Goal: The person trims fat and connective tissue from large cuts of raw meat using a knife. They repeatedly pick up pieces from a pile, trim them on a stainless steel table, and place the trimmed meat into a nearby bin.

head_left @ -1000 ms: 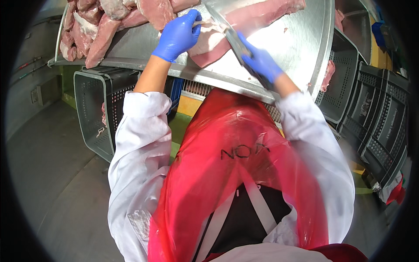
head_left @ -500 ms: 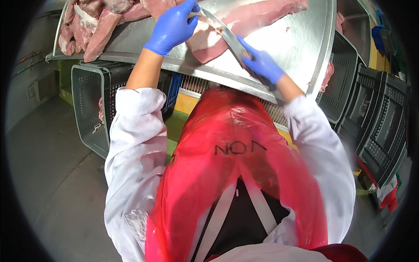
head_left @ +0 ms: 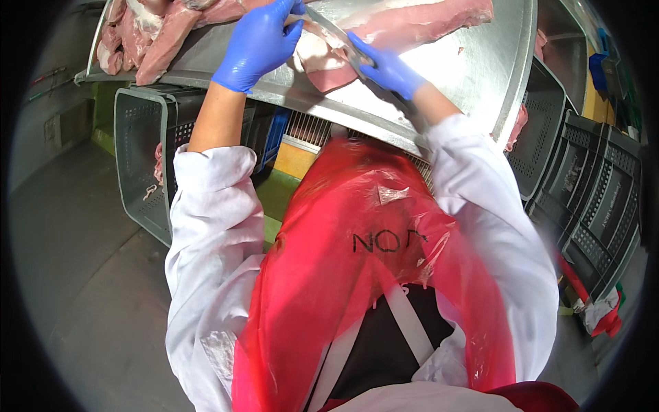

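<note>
A long pale pink piece of meat, probably a pork loin, lies across the metal work table, with whitish fat along its near end. My left hand, in a blue glove, is closed in a pinch over the near part of the meat. A thin pale strip seems to run from its fingertips toward the knife. My right hand, also gloved in blue, grips the knife by its handle, which the fingers mostly hide. The knife blade slants up and left across the meat, its tip close to my left fingers.
Several meat pieces are heaped at the table's far left. Below the left edge stands a grey crate with scraps inside. Another crate holding meat is at the right, beside stacked dark crates. The table has a raised rim.
My right hand and the knife have moved up and left along the meat. My left hand has shifted slightly left and down, still pinching.
</note>
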`<state>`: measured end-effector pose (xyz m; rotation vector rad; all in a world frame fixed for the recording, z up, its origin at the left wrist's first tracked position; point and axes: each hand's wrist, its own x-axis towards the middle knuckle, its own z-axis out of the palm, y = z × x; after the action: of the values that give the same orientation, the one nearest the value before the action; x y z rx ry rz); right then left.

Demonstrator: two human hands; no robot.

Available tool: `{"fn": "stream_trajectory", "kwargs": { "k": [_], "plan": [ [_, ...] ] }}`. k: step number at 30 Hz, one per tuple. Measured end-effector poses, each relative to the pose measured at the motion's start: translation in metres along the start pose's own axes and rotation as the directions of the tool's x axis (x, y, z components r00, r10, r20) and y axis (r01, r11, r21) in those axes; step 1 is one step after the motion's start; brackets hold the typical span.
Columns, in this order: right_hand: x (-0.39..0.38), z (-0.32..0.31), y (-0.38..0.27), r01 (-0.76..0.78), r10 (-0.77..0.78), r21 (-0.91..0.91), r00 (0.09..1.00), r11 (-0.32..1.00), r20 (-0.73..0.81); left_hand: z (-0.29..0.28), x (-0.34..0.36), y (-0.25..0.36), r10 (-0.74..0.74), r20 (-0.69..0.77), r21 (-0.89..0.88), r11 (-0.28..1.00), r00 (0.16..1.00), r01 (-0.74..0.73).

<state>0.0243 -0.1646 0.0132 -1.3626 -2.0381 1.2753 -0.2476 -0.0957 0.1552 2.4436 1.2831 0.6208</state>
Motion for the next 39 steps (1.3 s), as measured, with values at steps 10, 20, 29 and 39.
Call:
{"fn": "stream_trajectory", "kwargs": {
  "k": [10, 20, 29, 39],
  "plan": [
    [0.031, 0.014, -0.02, -0.101, 0.11, -0.091, 0.989, 0.991, 0.101, -0.034, -0.009, 0.019, -0.015, 0.011, 0.035, 0.999, 1.0, 0.015],
    [0.027, 0.03, -0.033, -0.074, 0.08, -0.08, 0.994, 0.994, 0.068, -0.072, -0.011, 0.035, 0.048, 0.01, 0.077, 0.996, 0.999, -0.049],
    [0.023, 0.053, -0.039, -0.066, 0.054, 0.109, 0.992, 0.992, 0.11, -0.109, 0.01, 0.08, 0.005, -0.009, -0.009, 1.0, 1.0, -0.005],
    [-0.056, 0.019, -0.058, -0.176, 0.085, 0.31, 0.955, 0.934, 0.285, -0.127, 0.111, 0.206, 0.503, -0.149, -0.182, 0.832, 0.851, -0.524]
  ]
}}
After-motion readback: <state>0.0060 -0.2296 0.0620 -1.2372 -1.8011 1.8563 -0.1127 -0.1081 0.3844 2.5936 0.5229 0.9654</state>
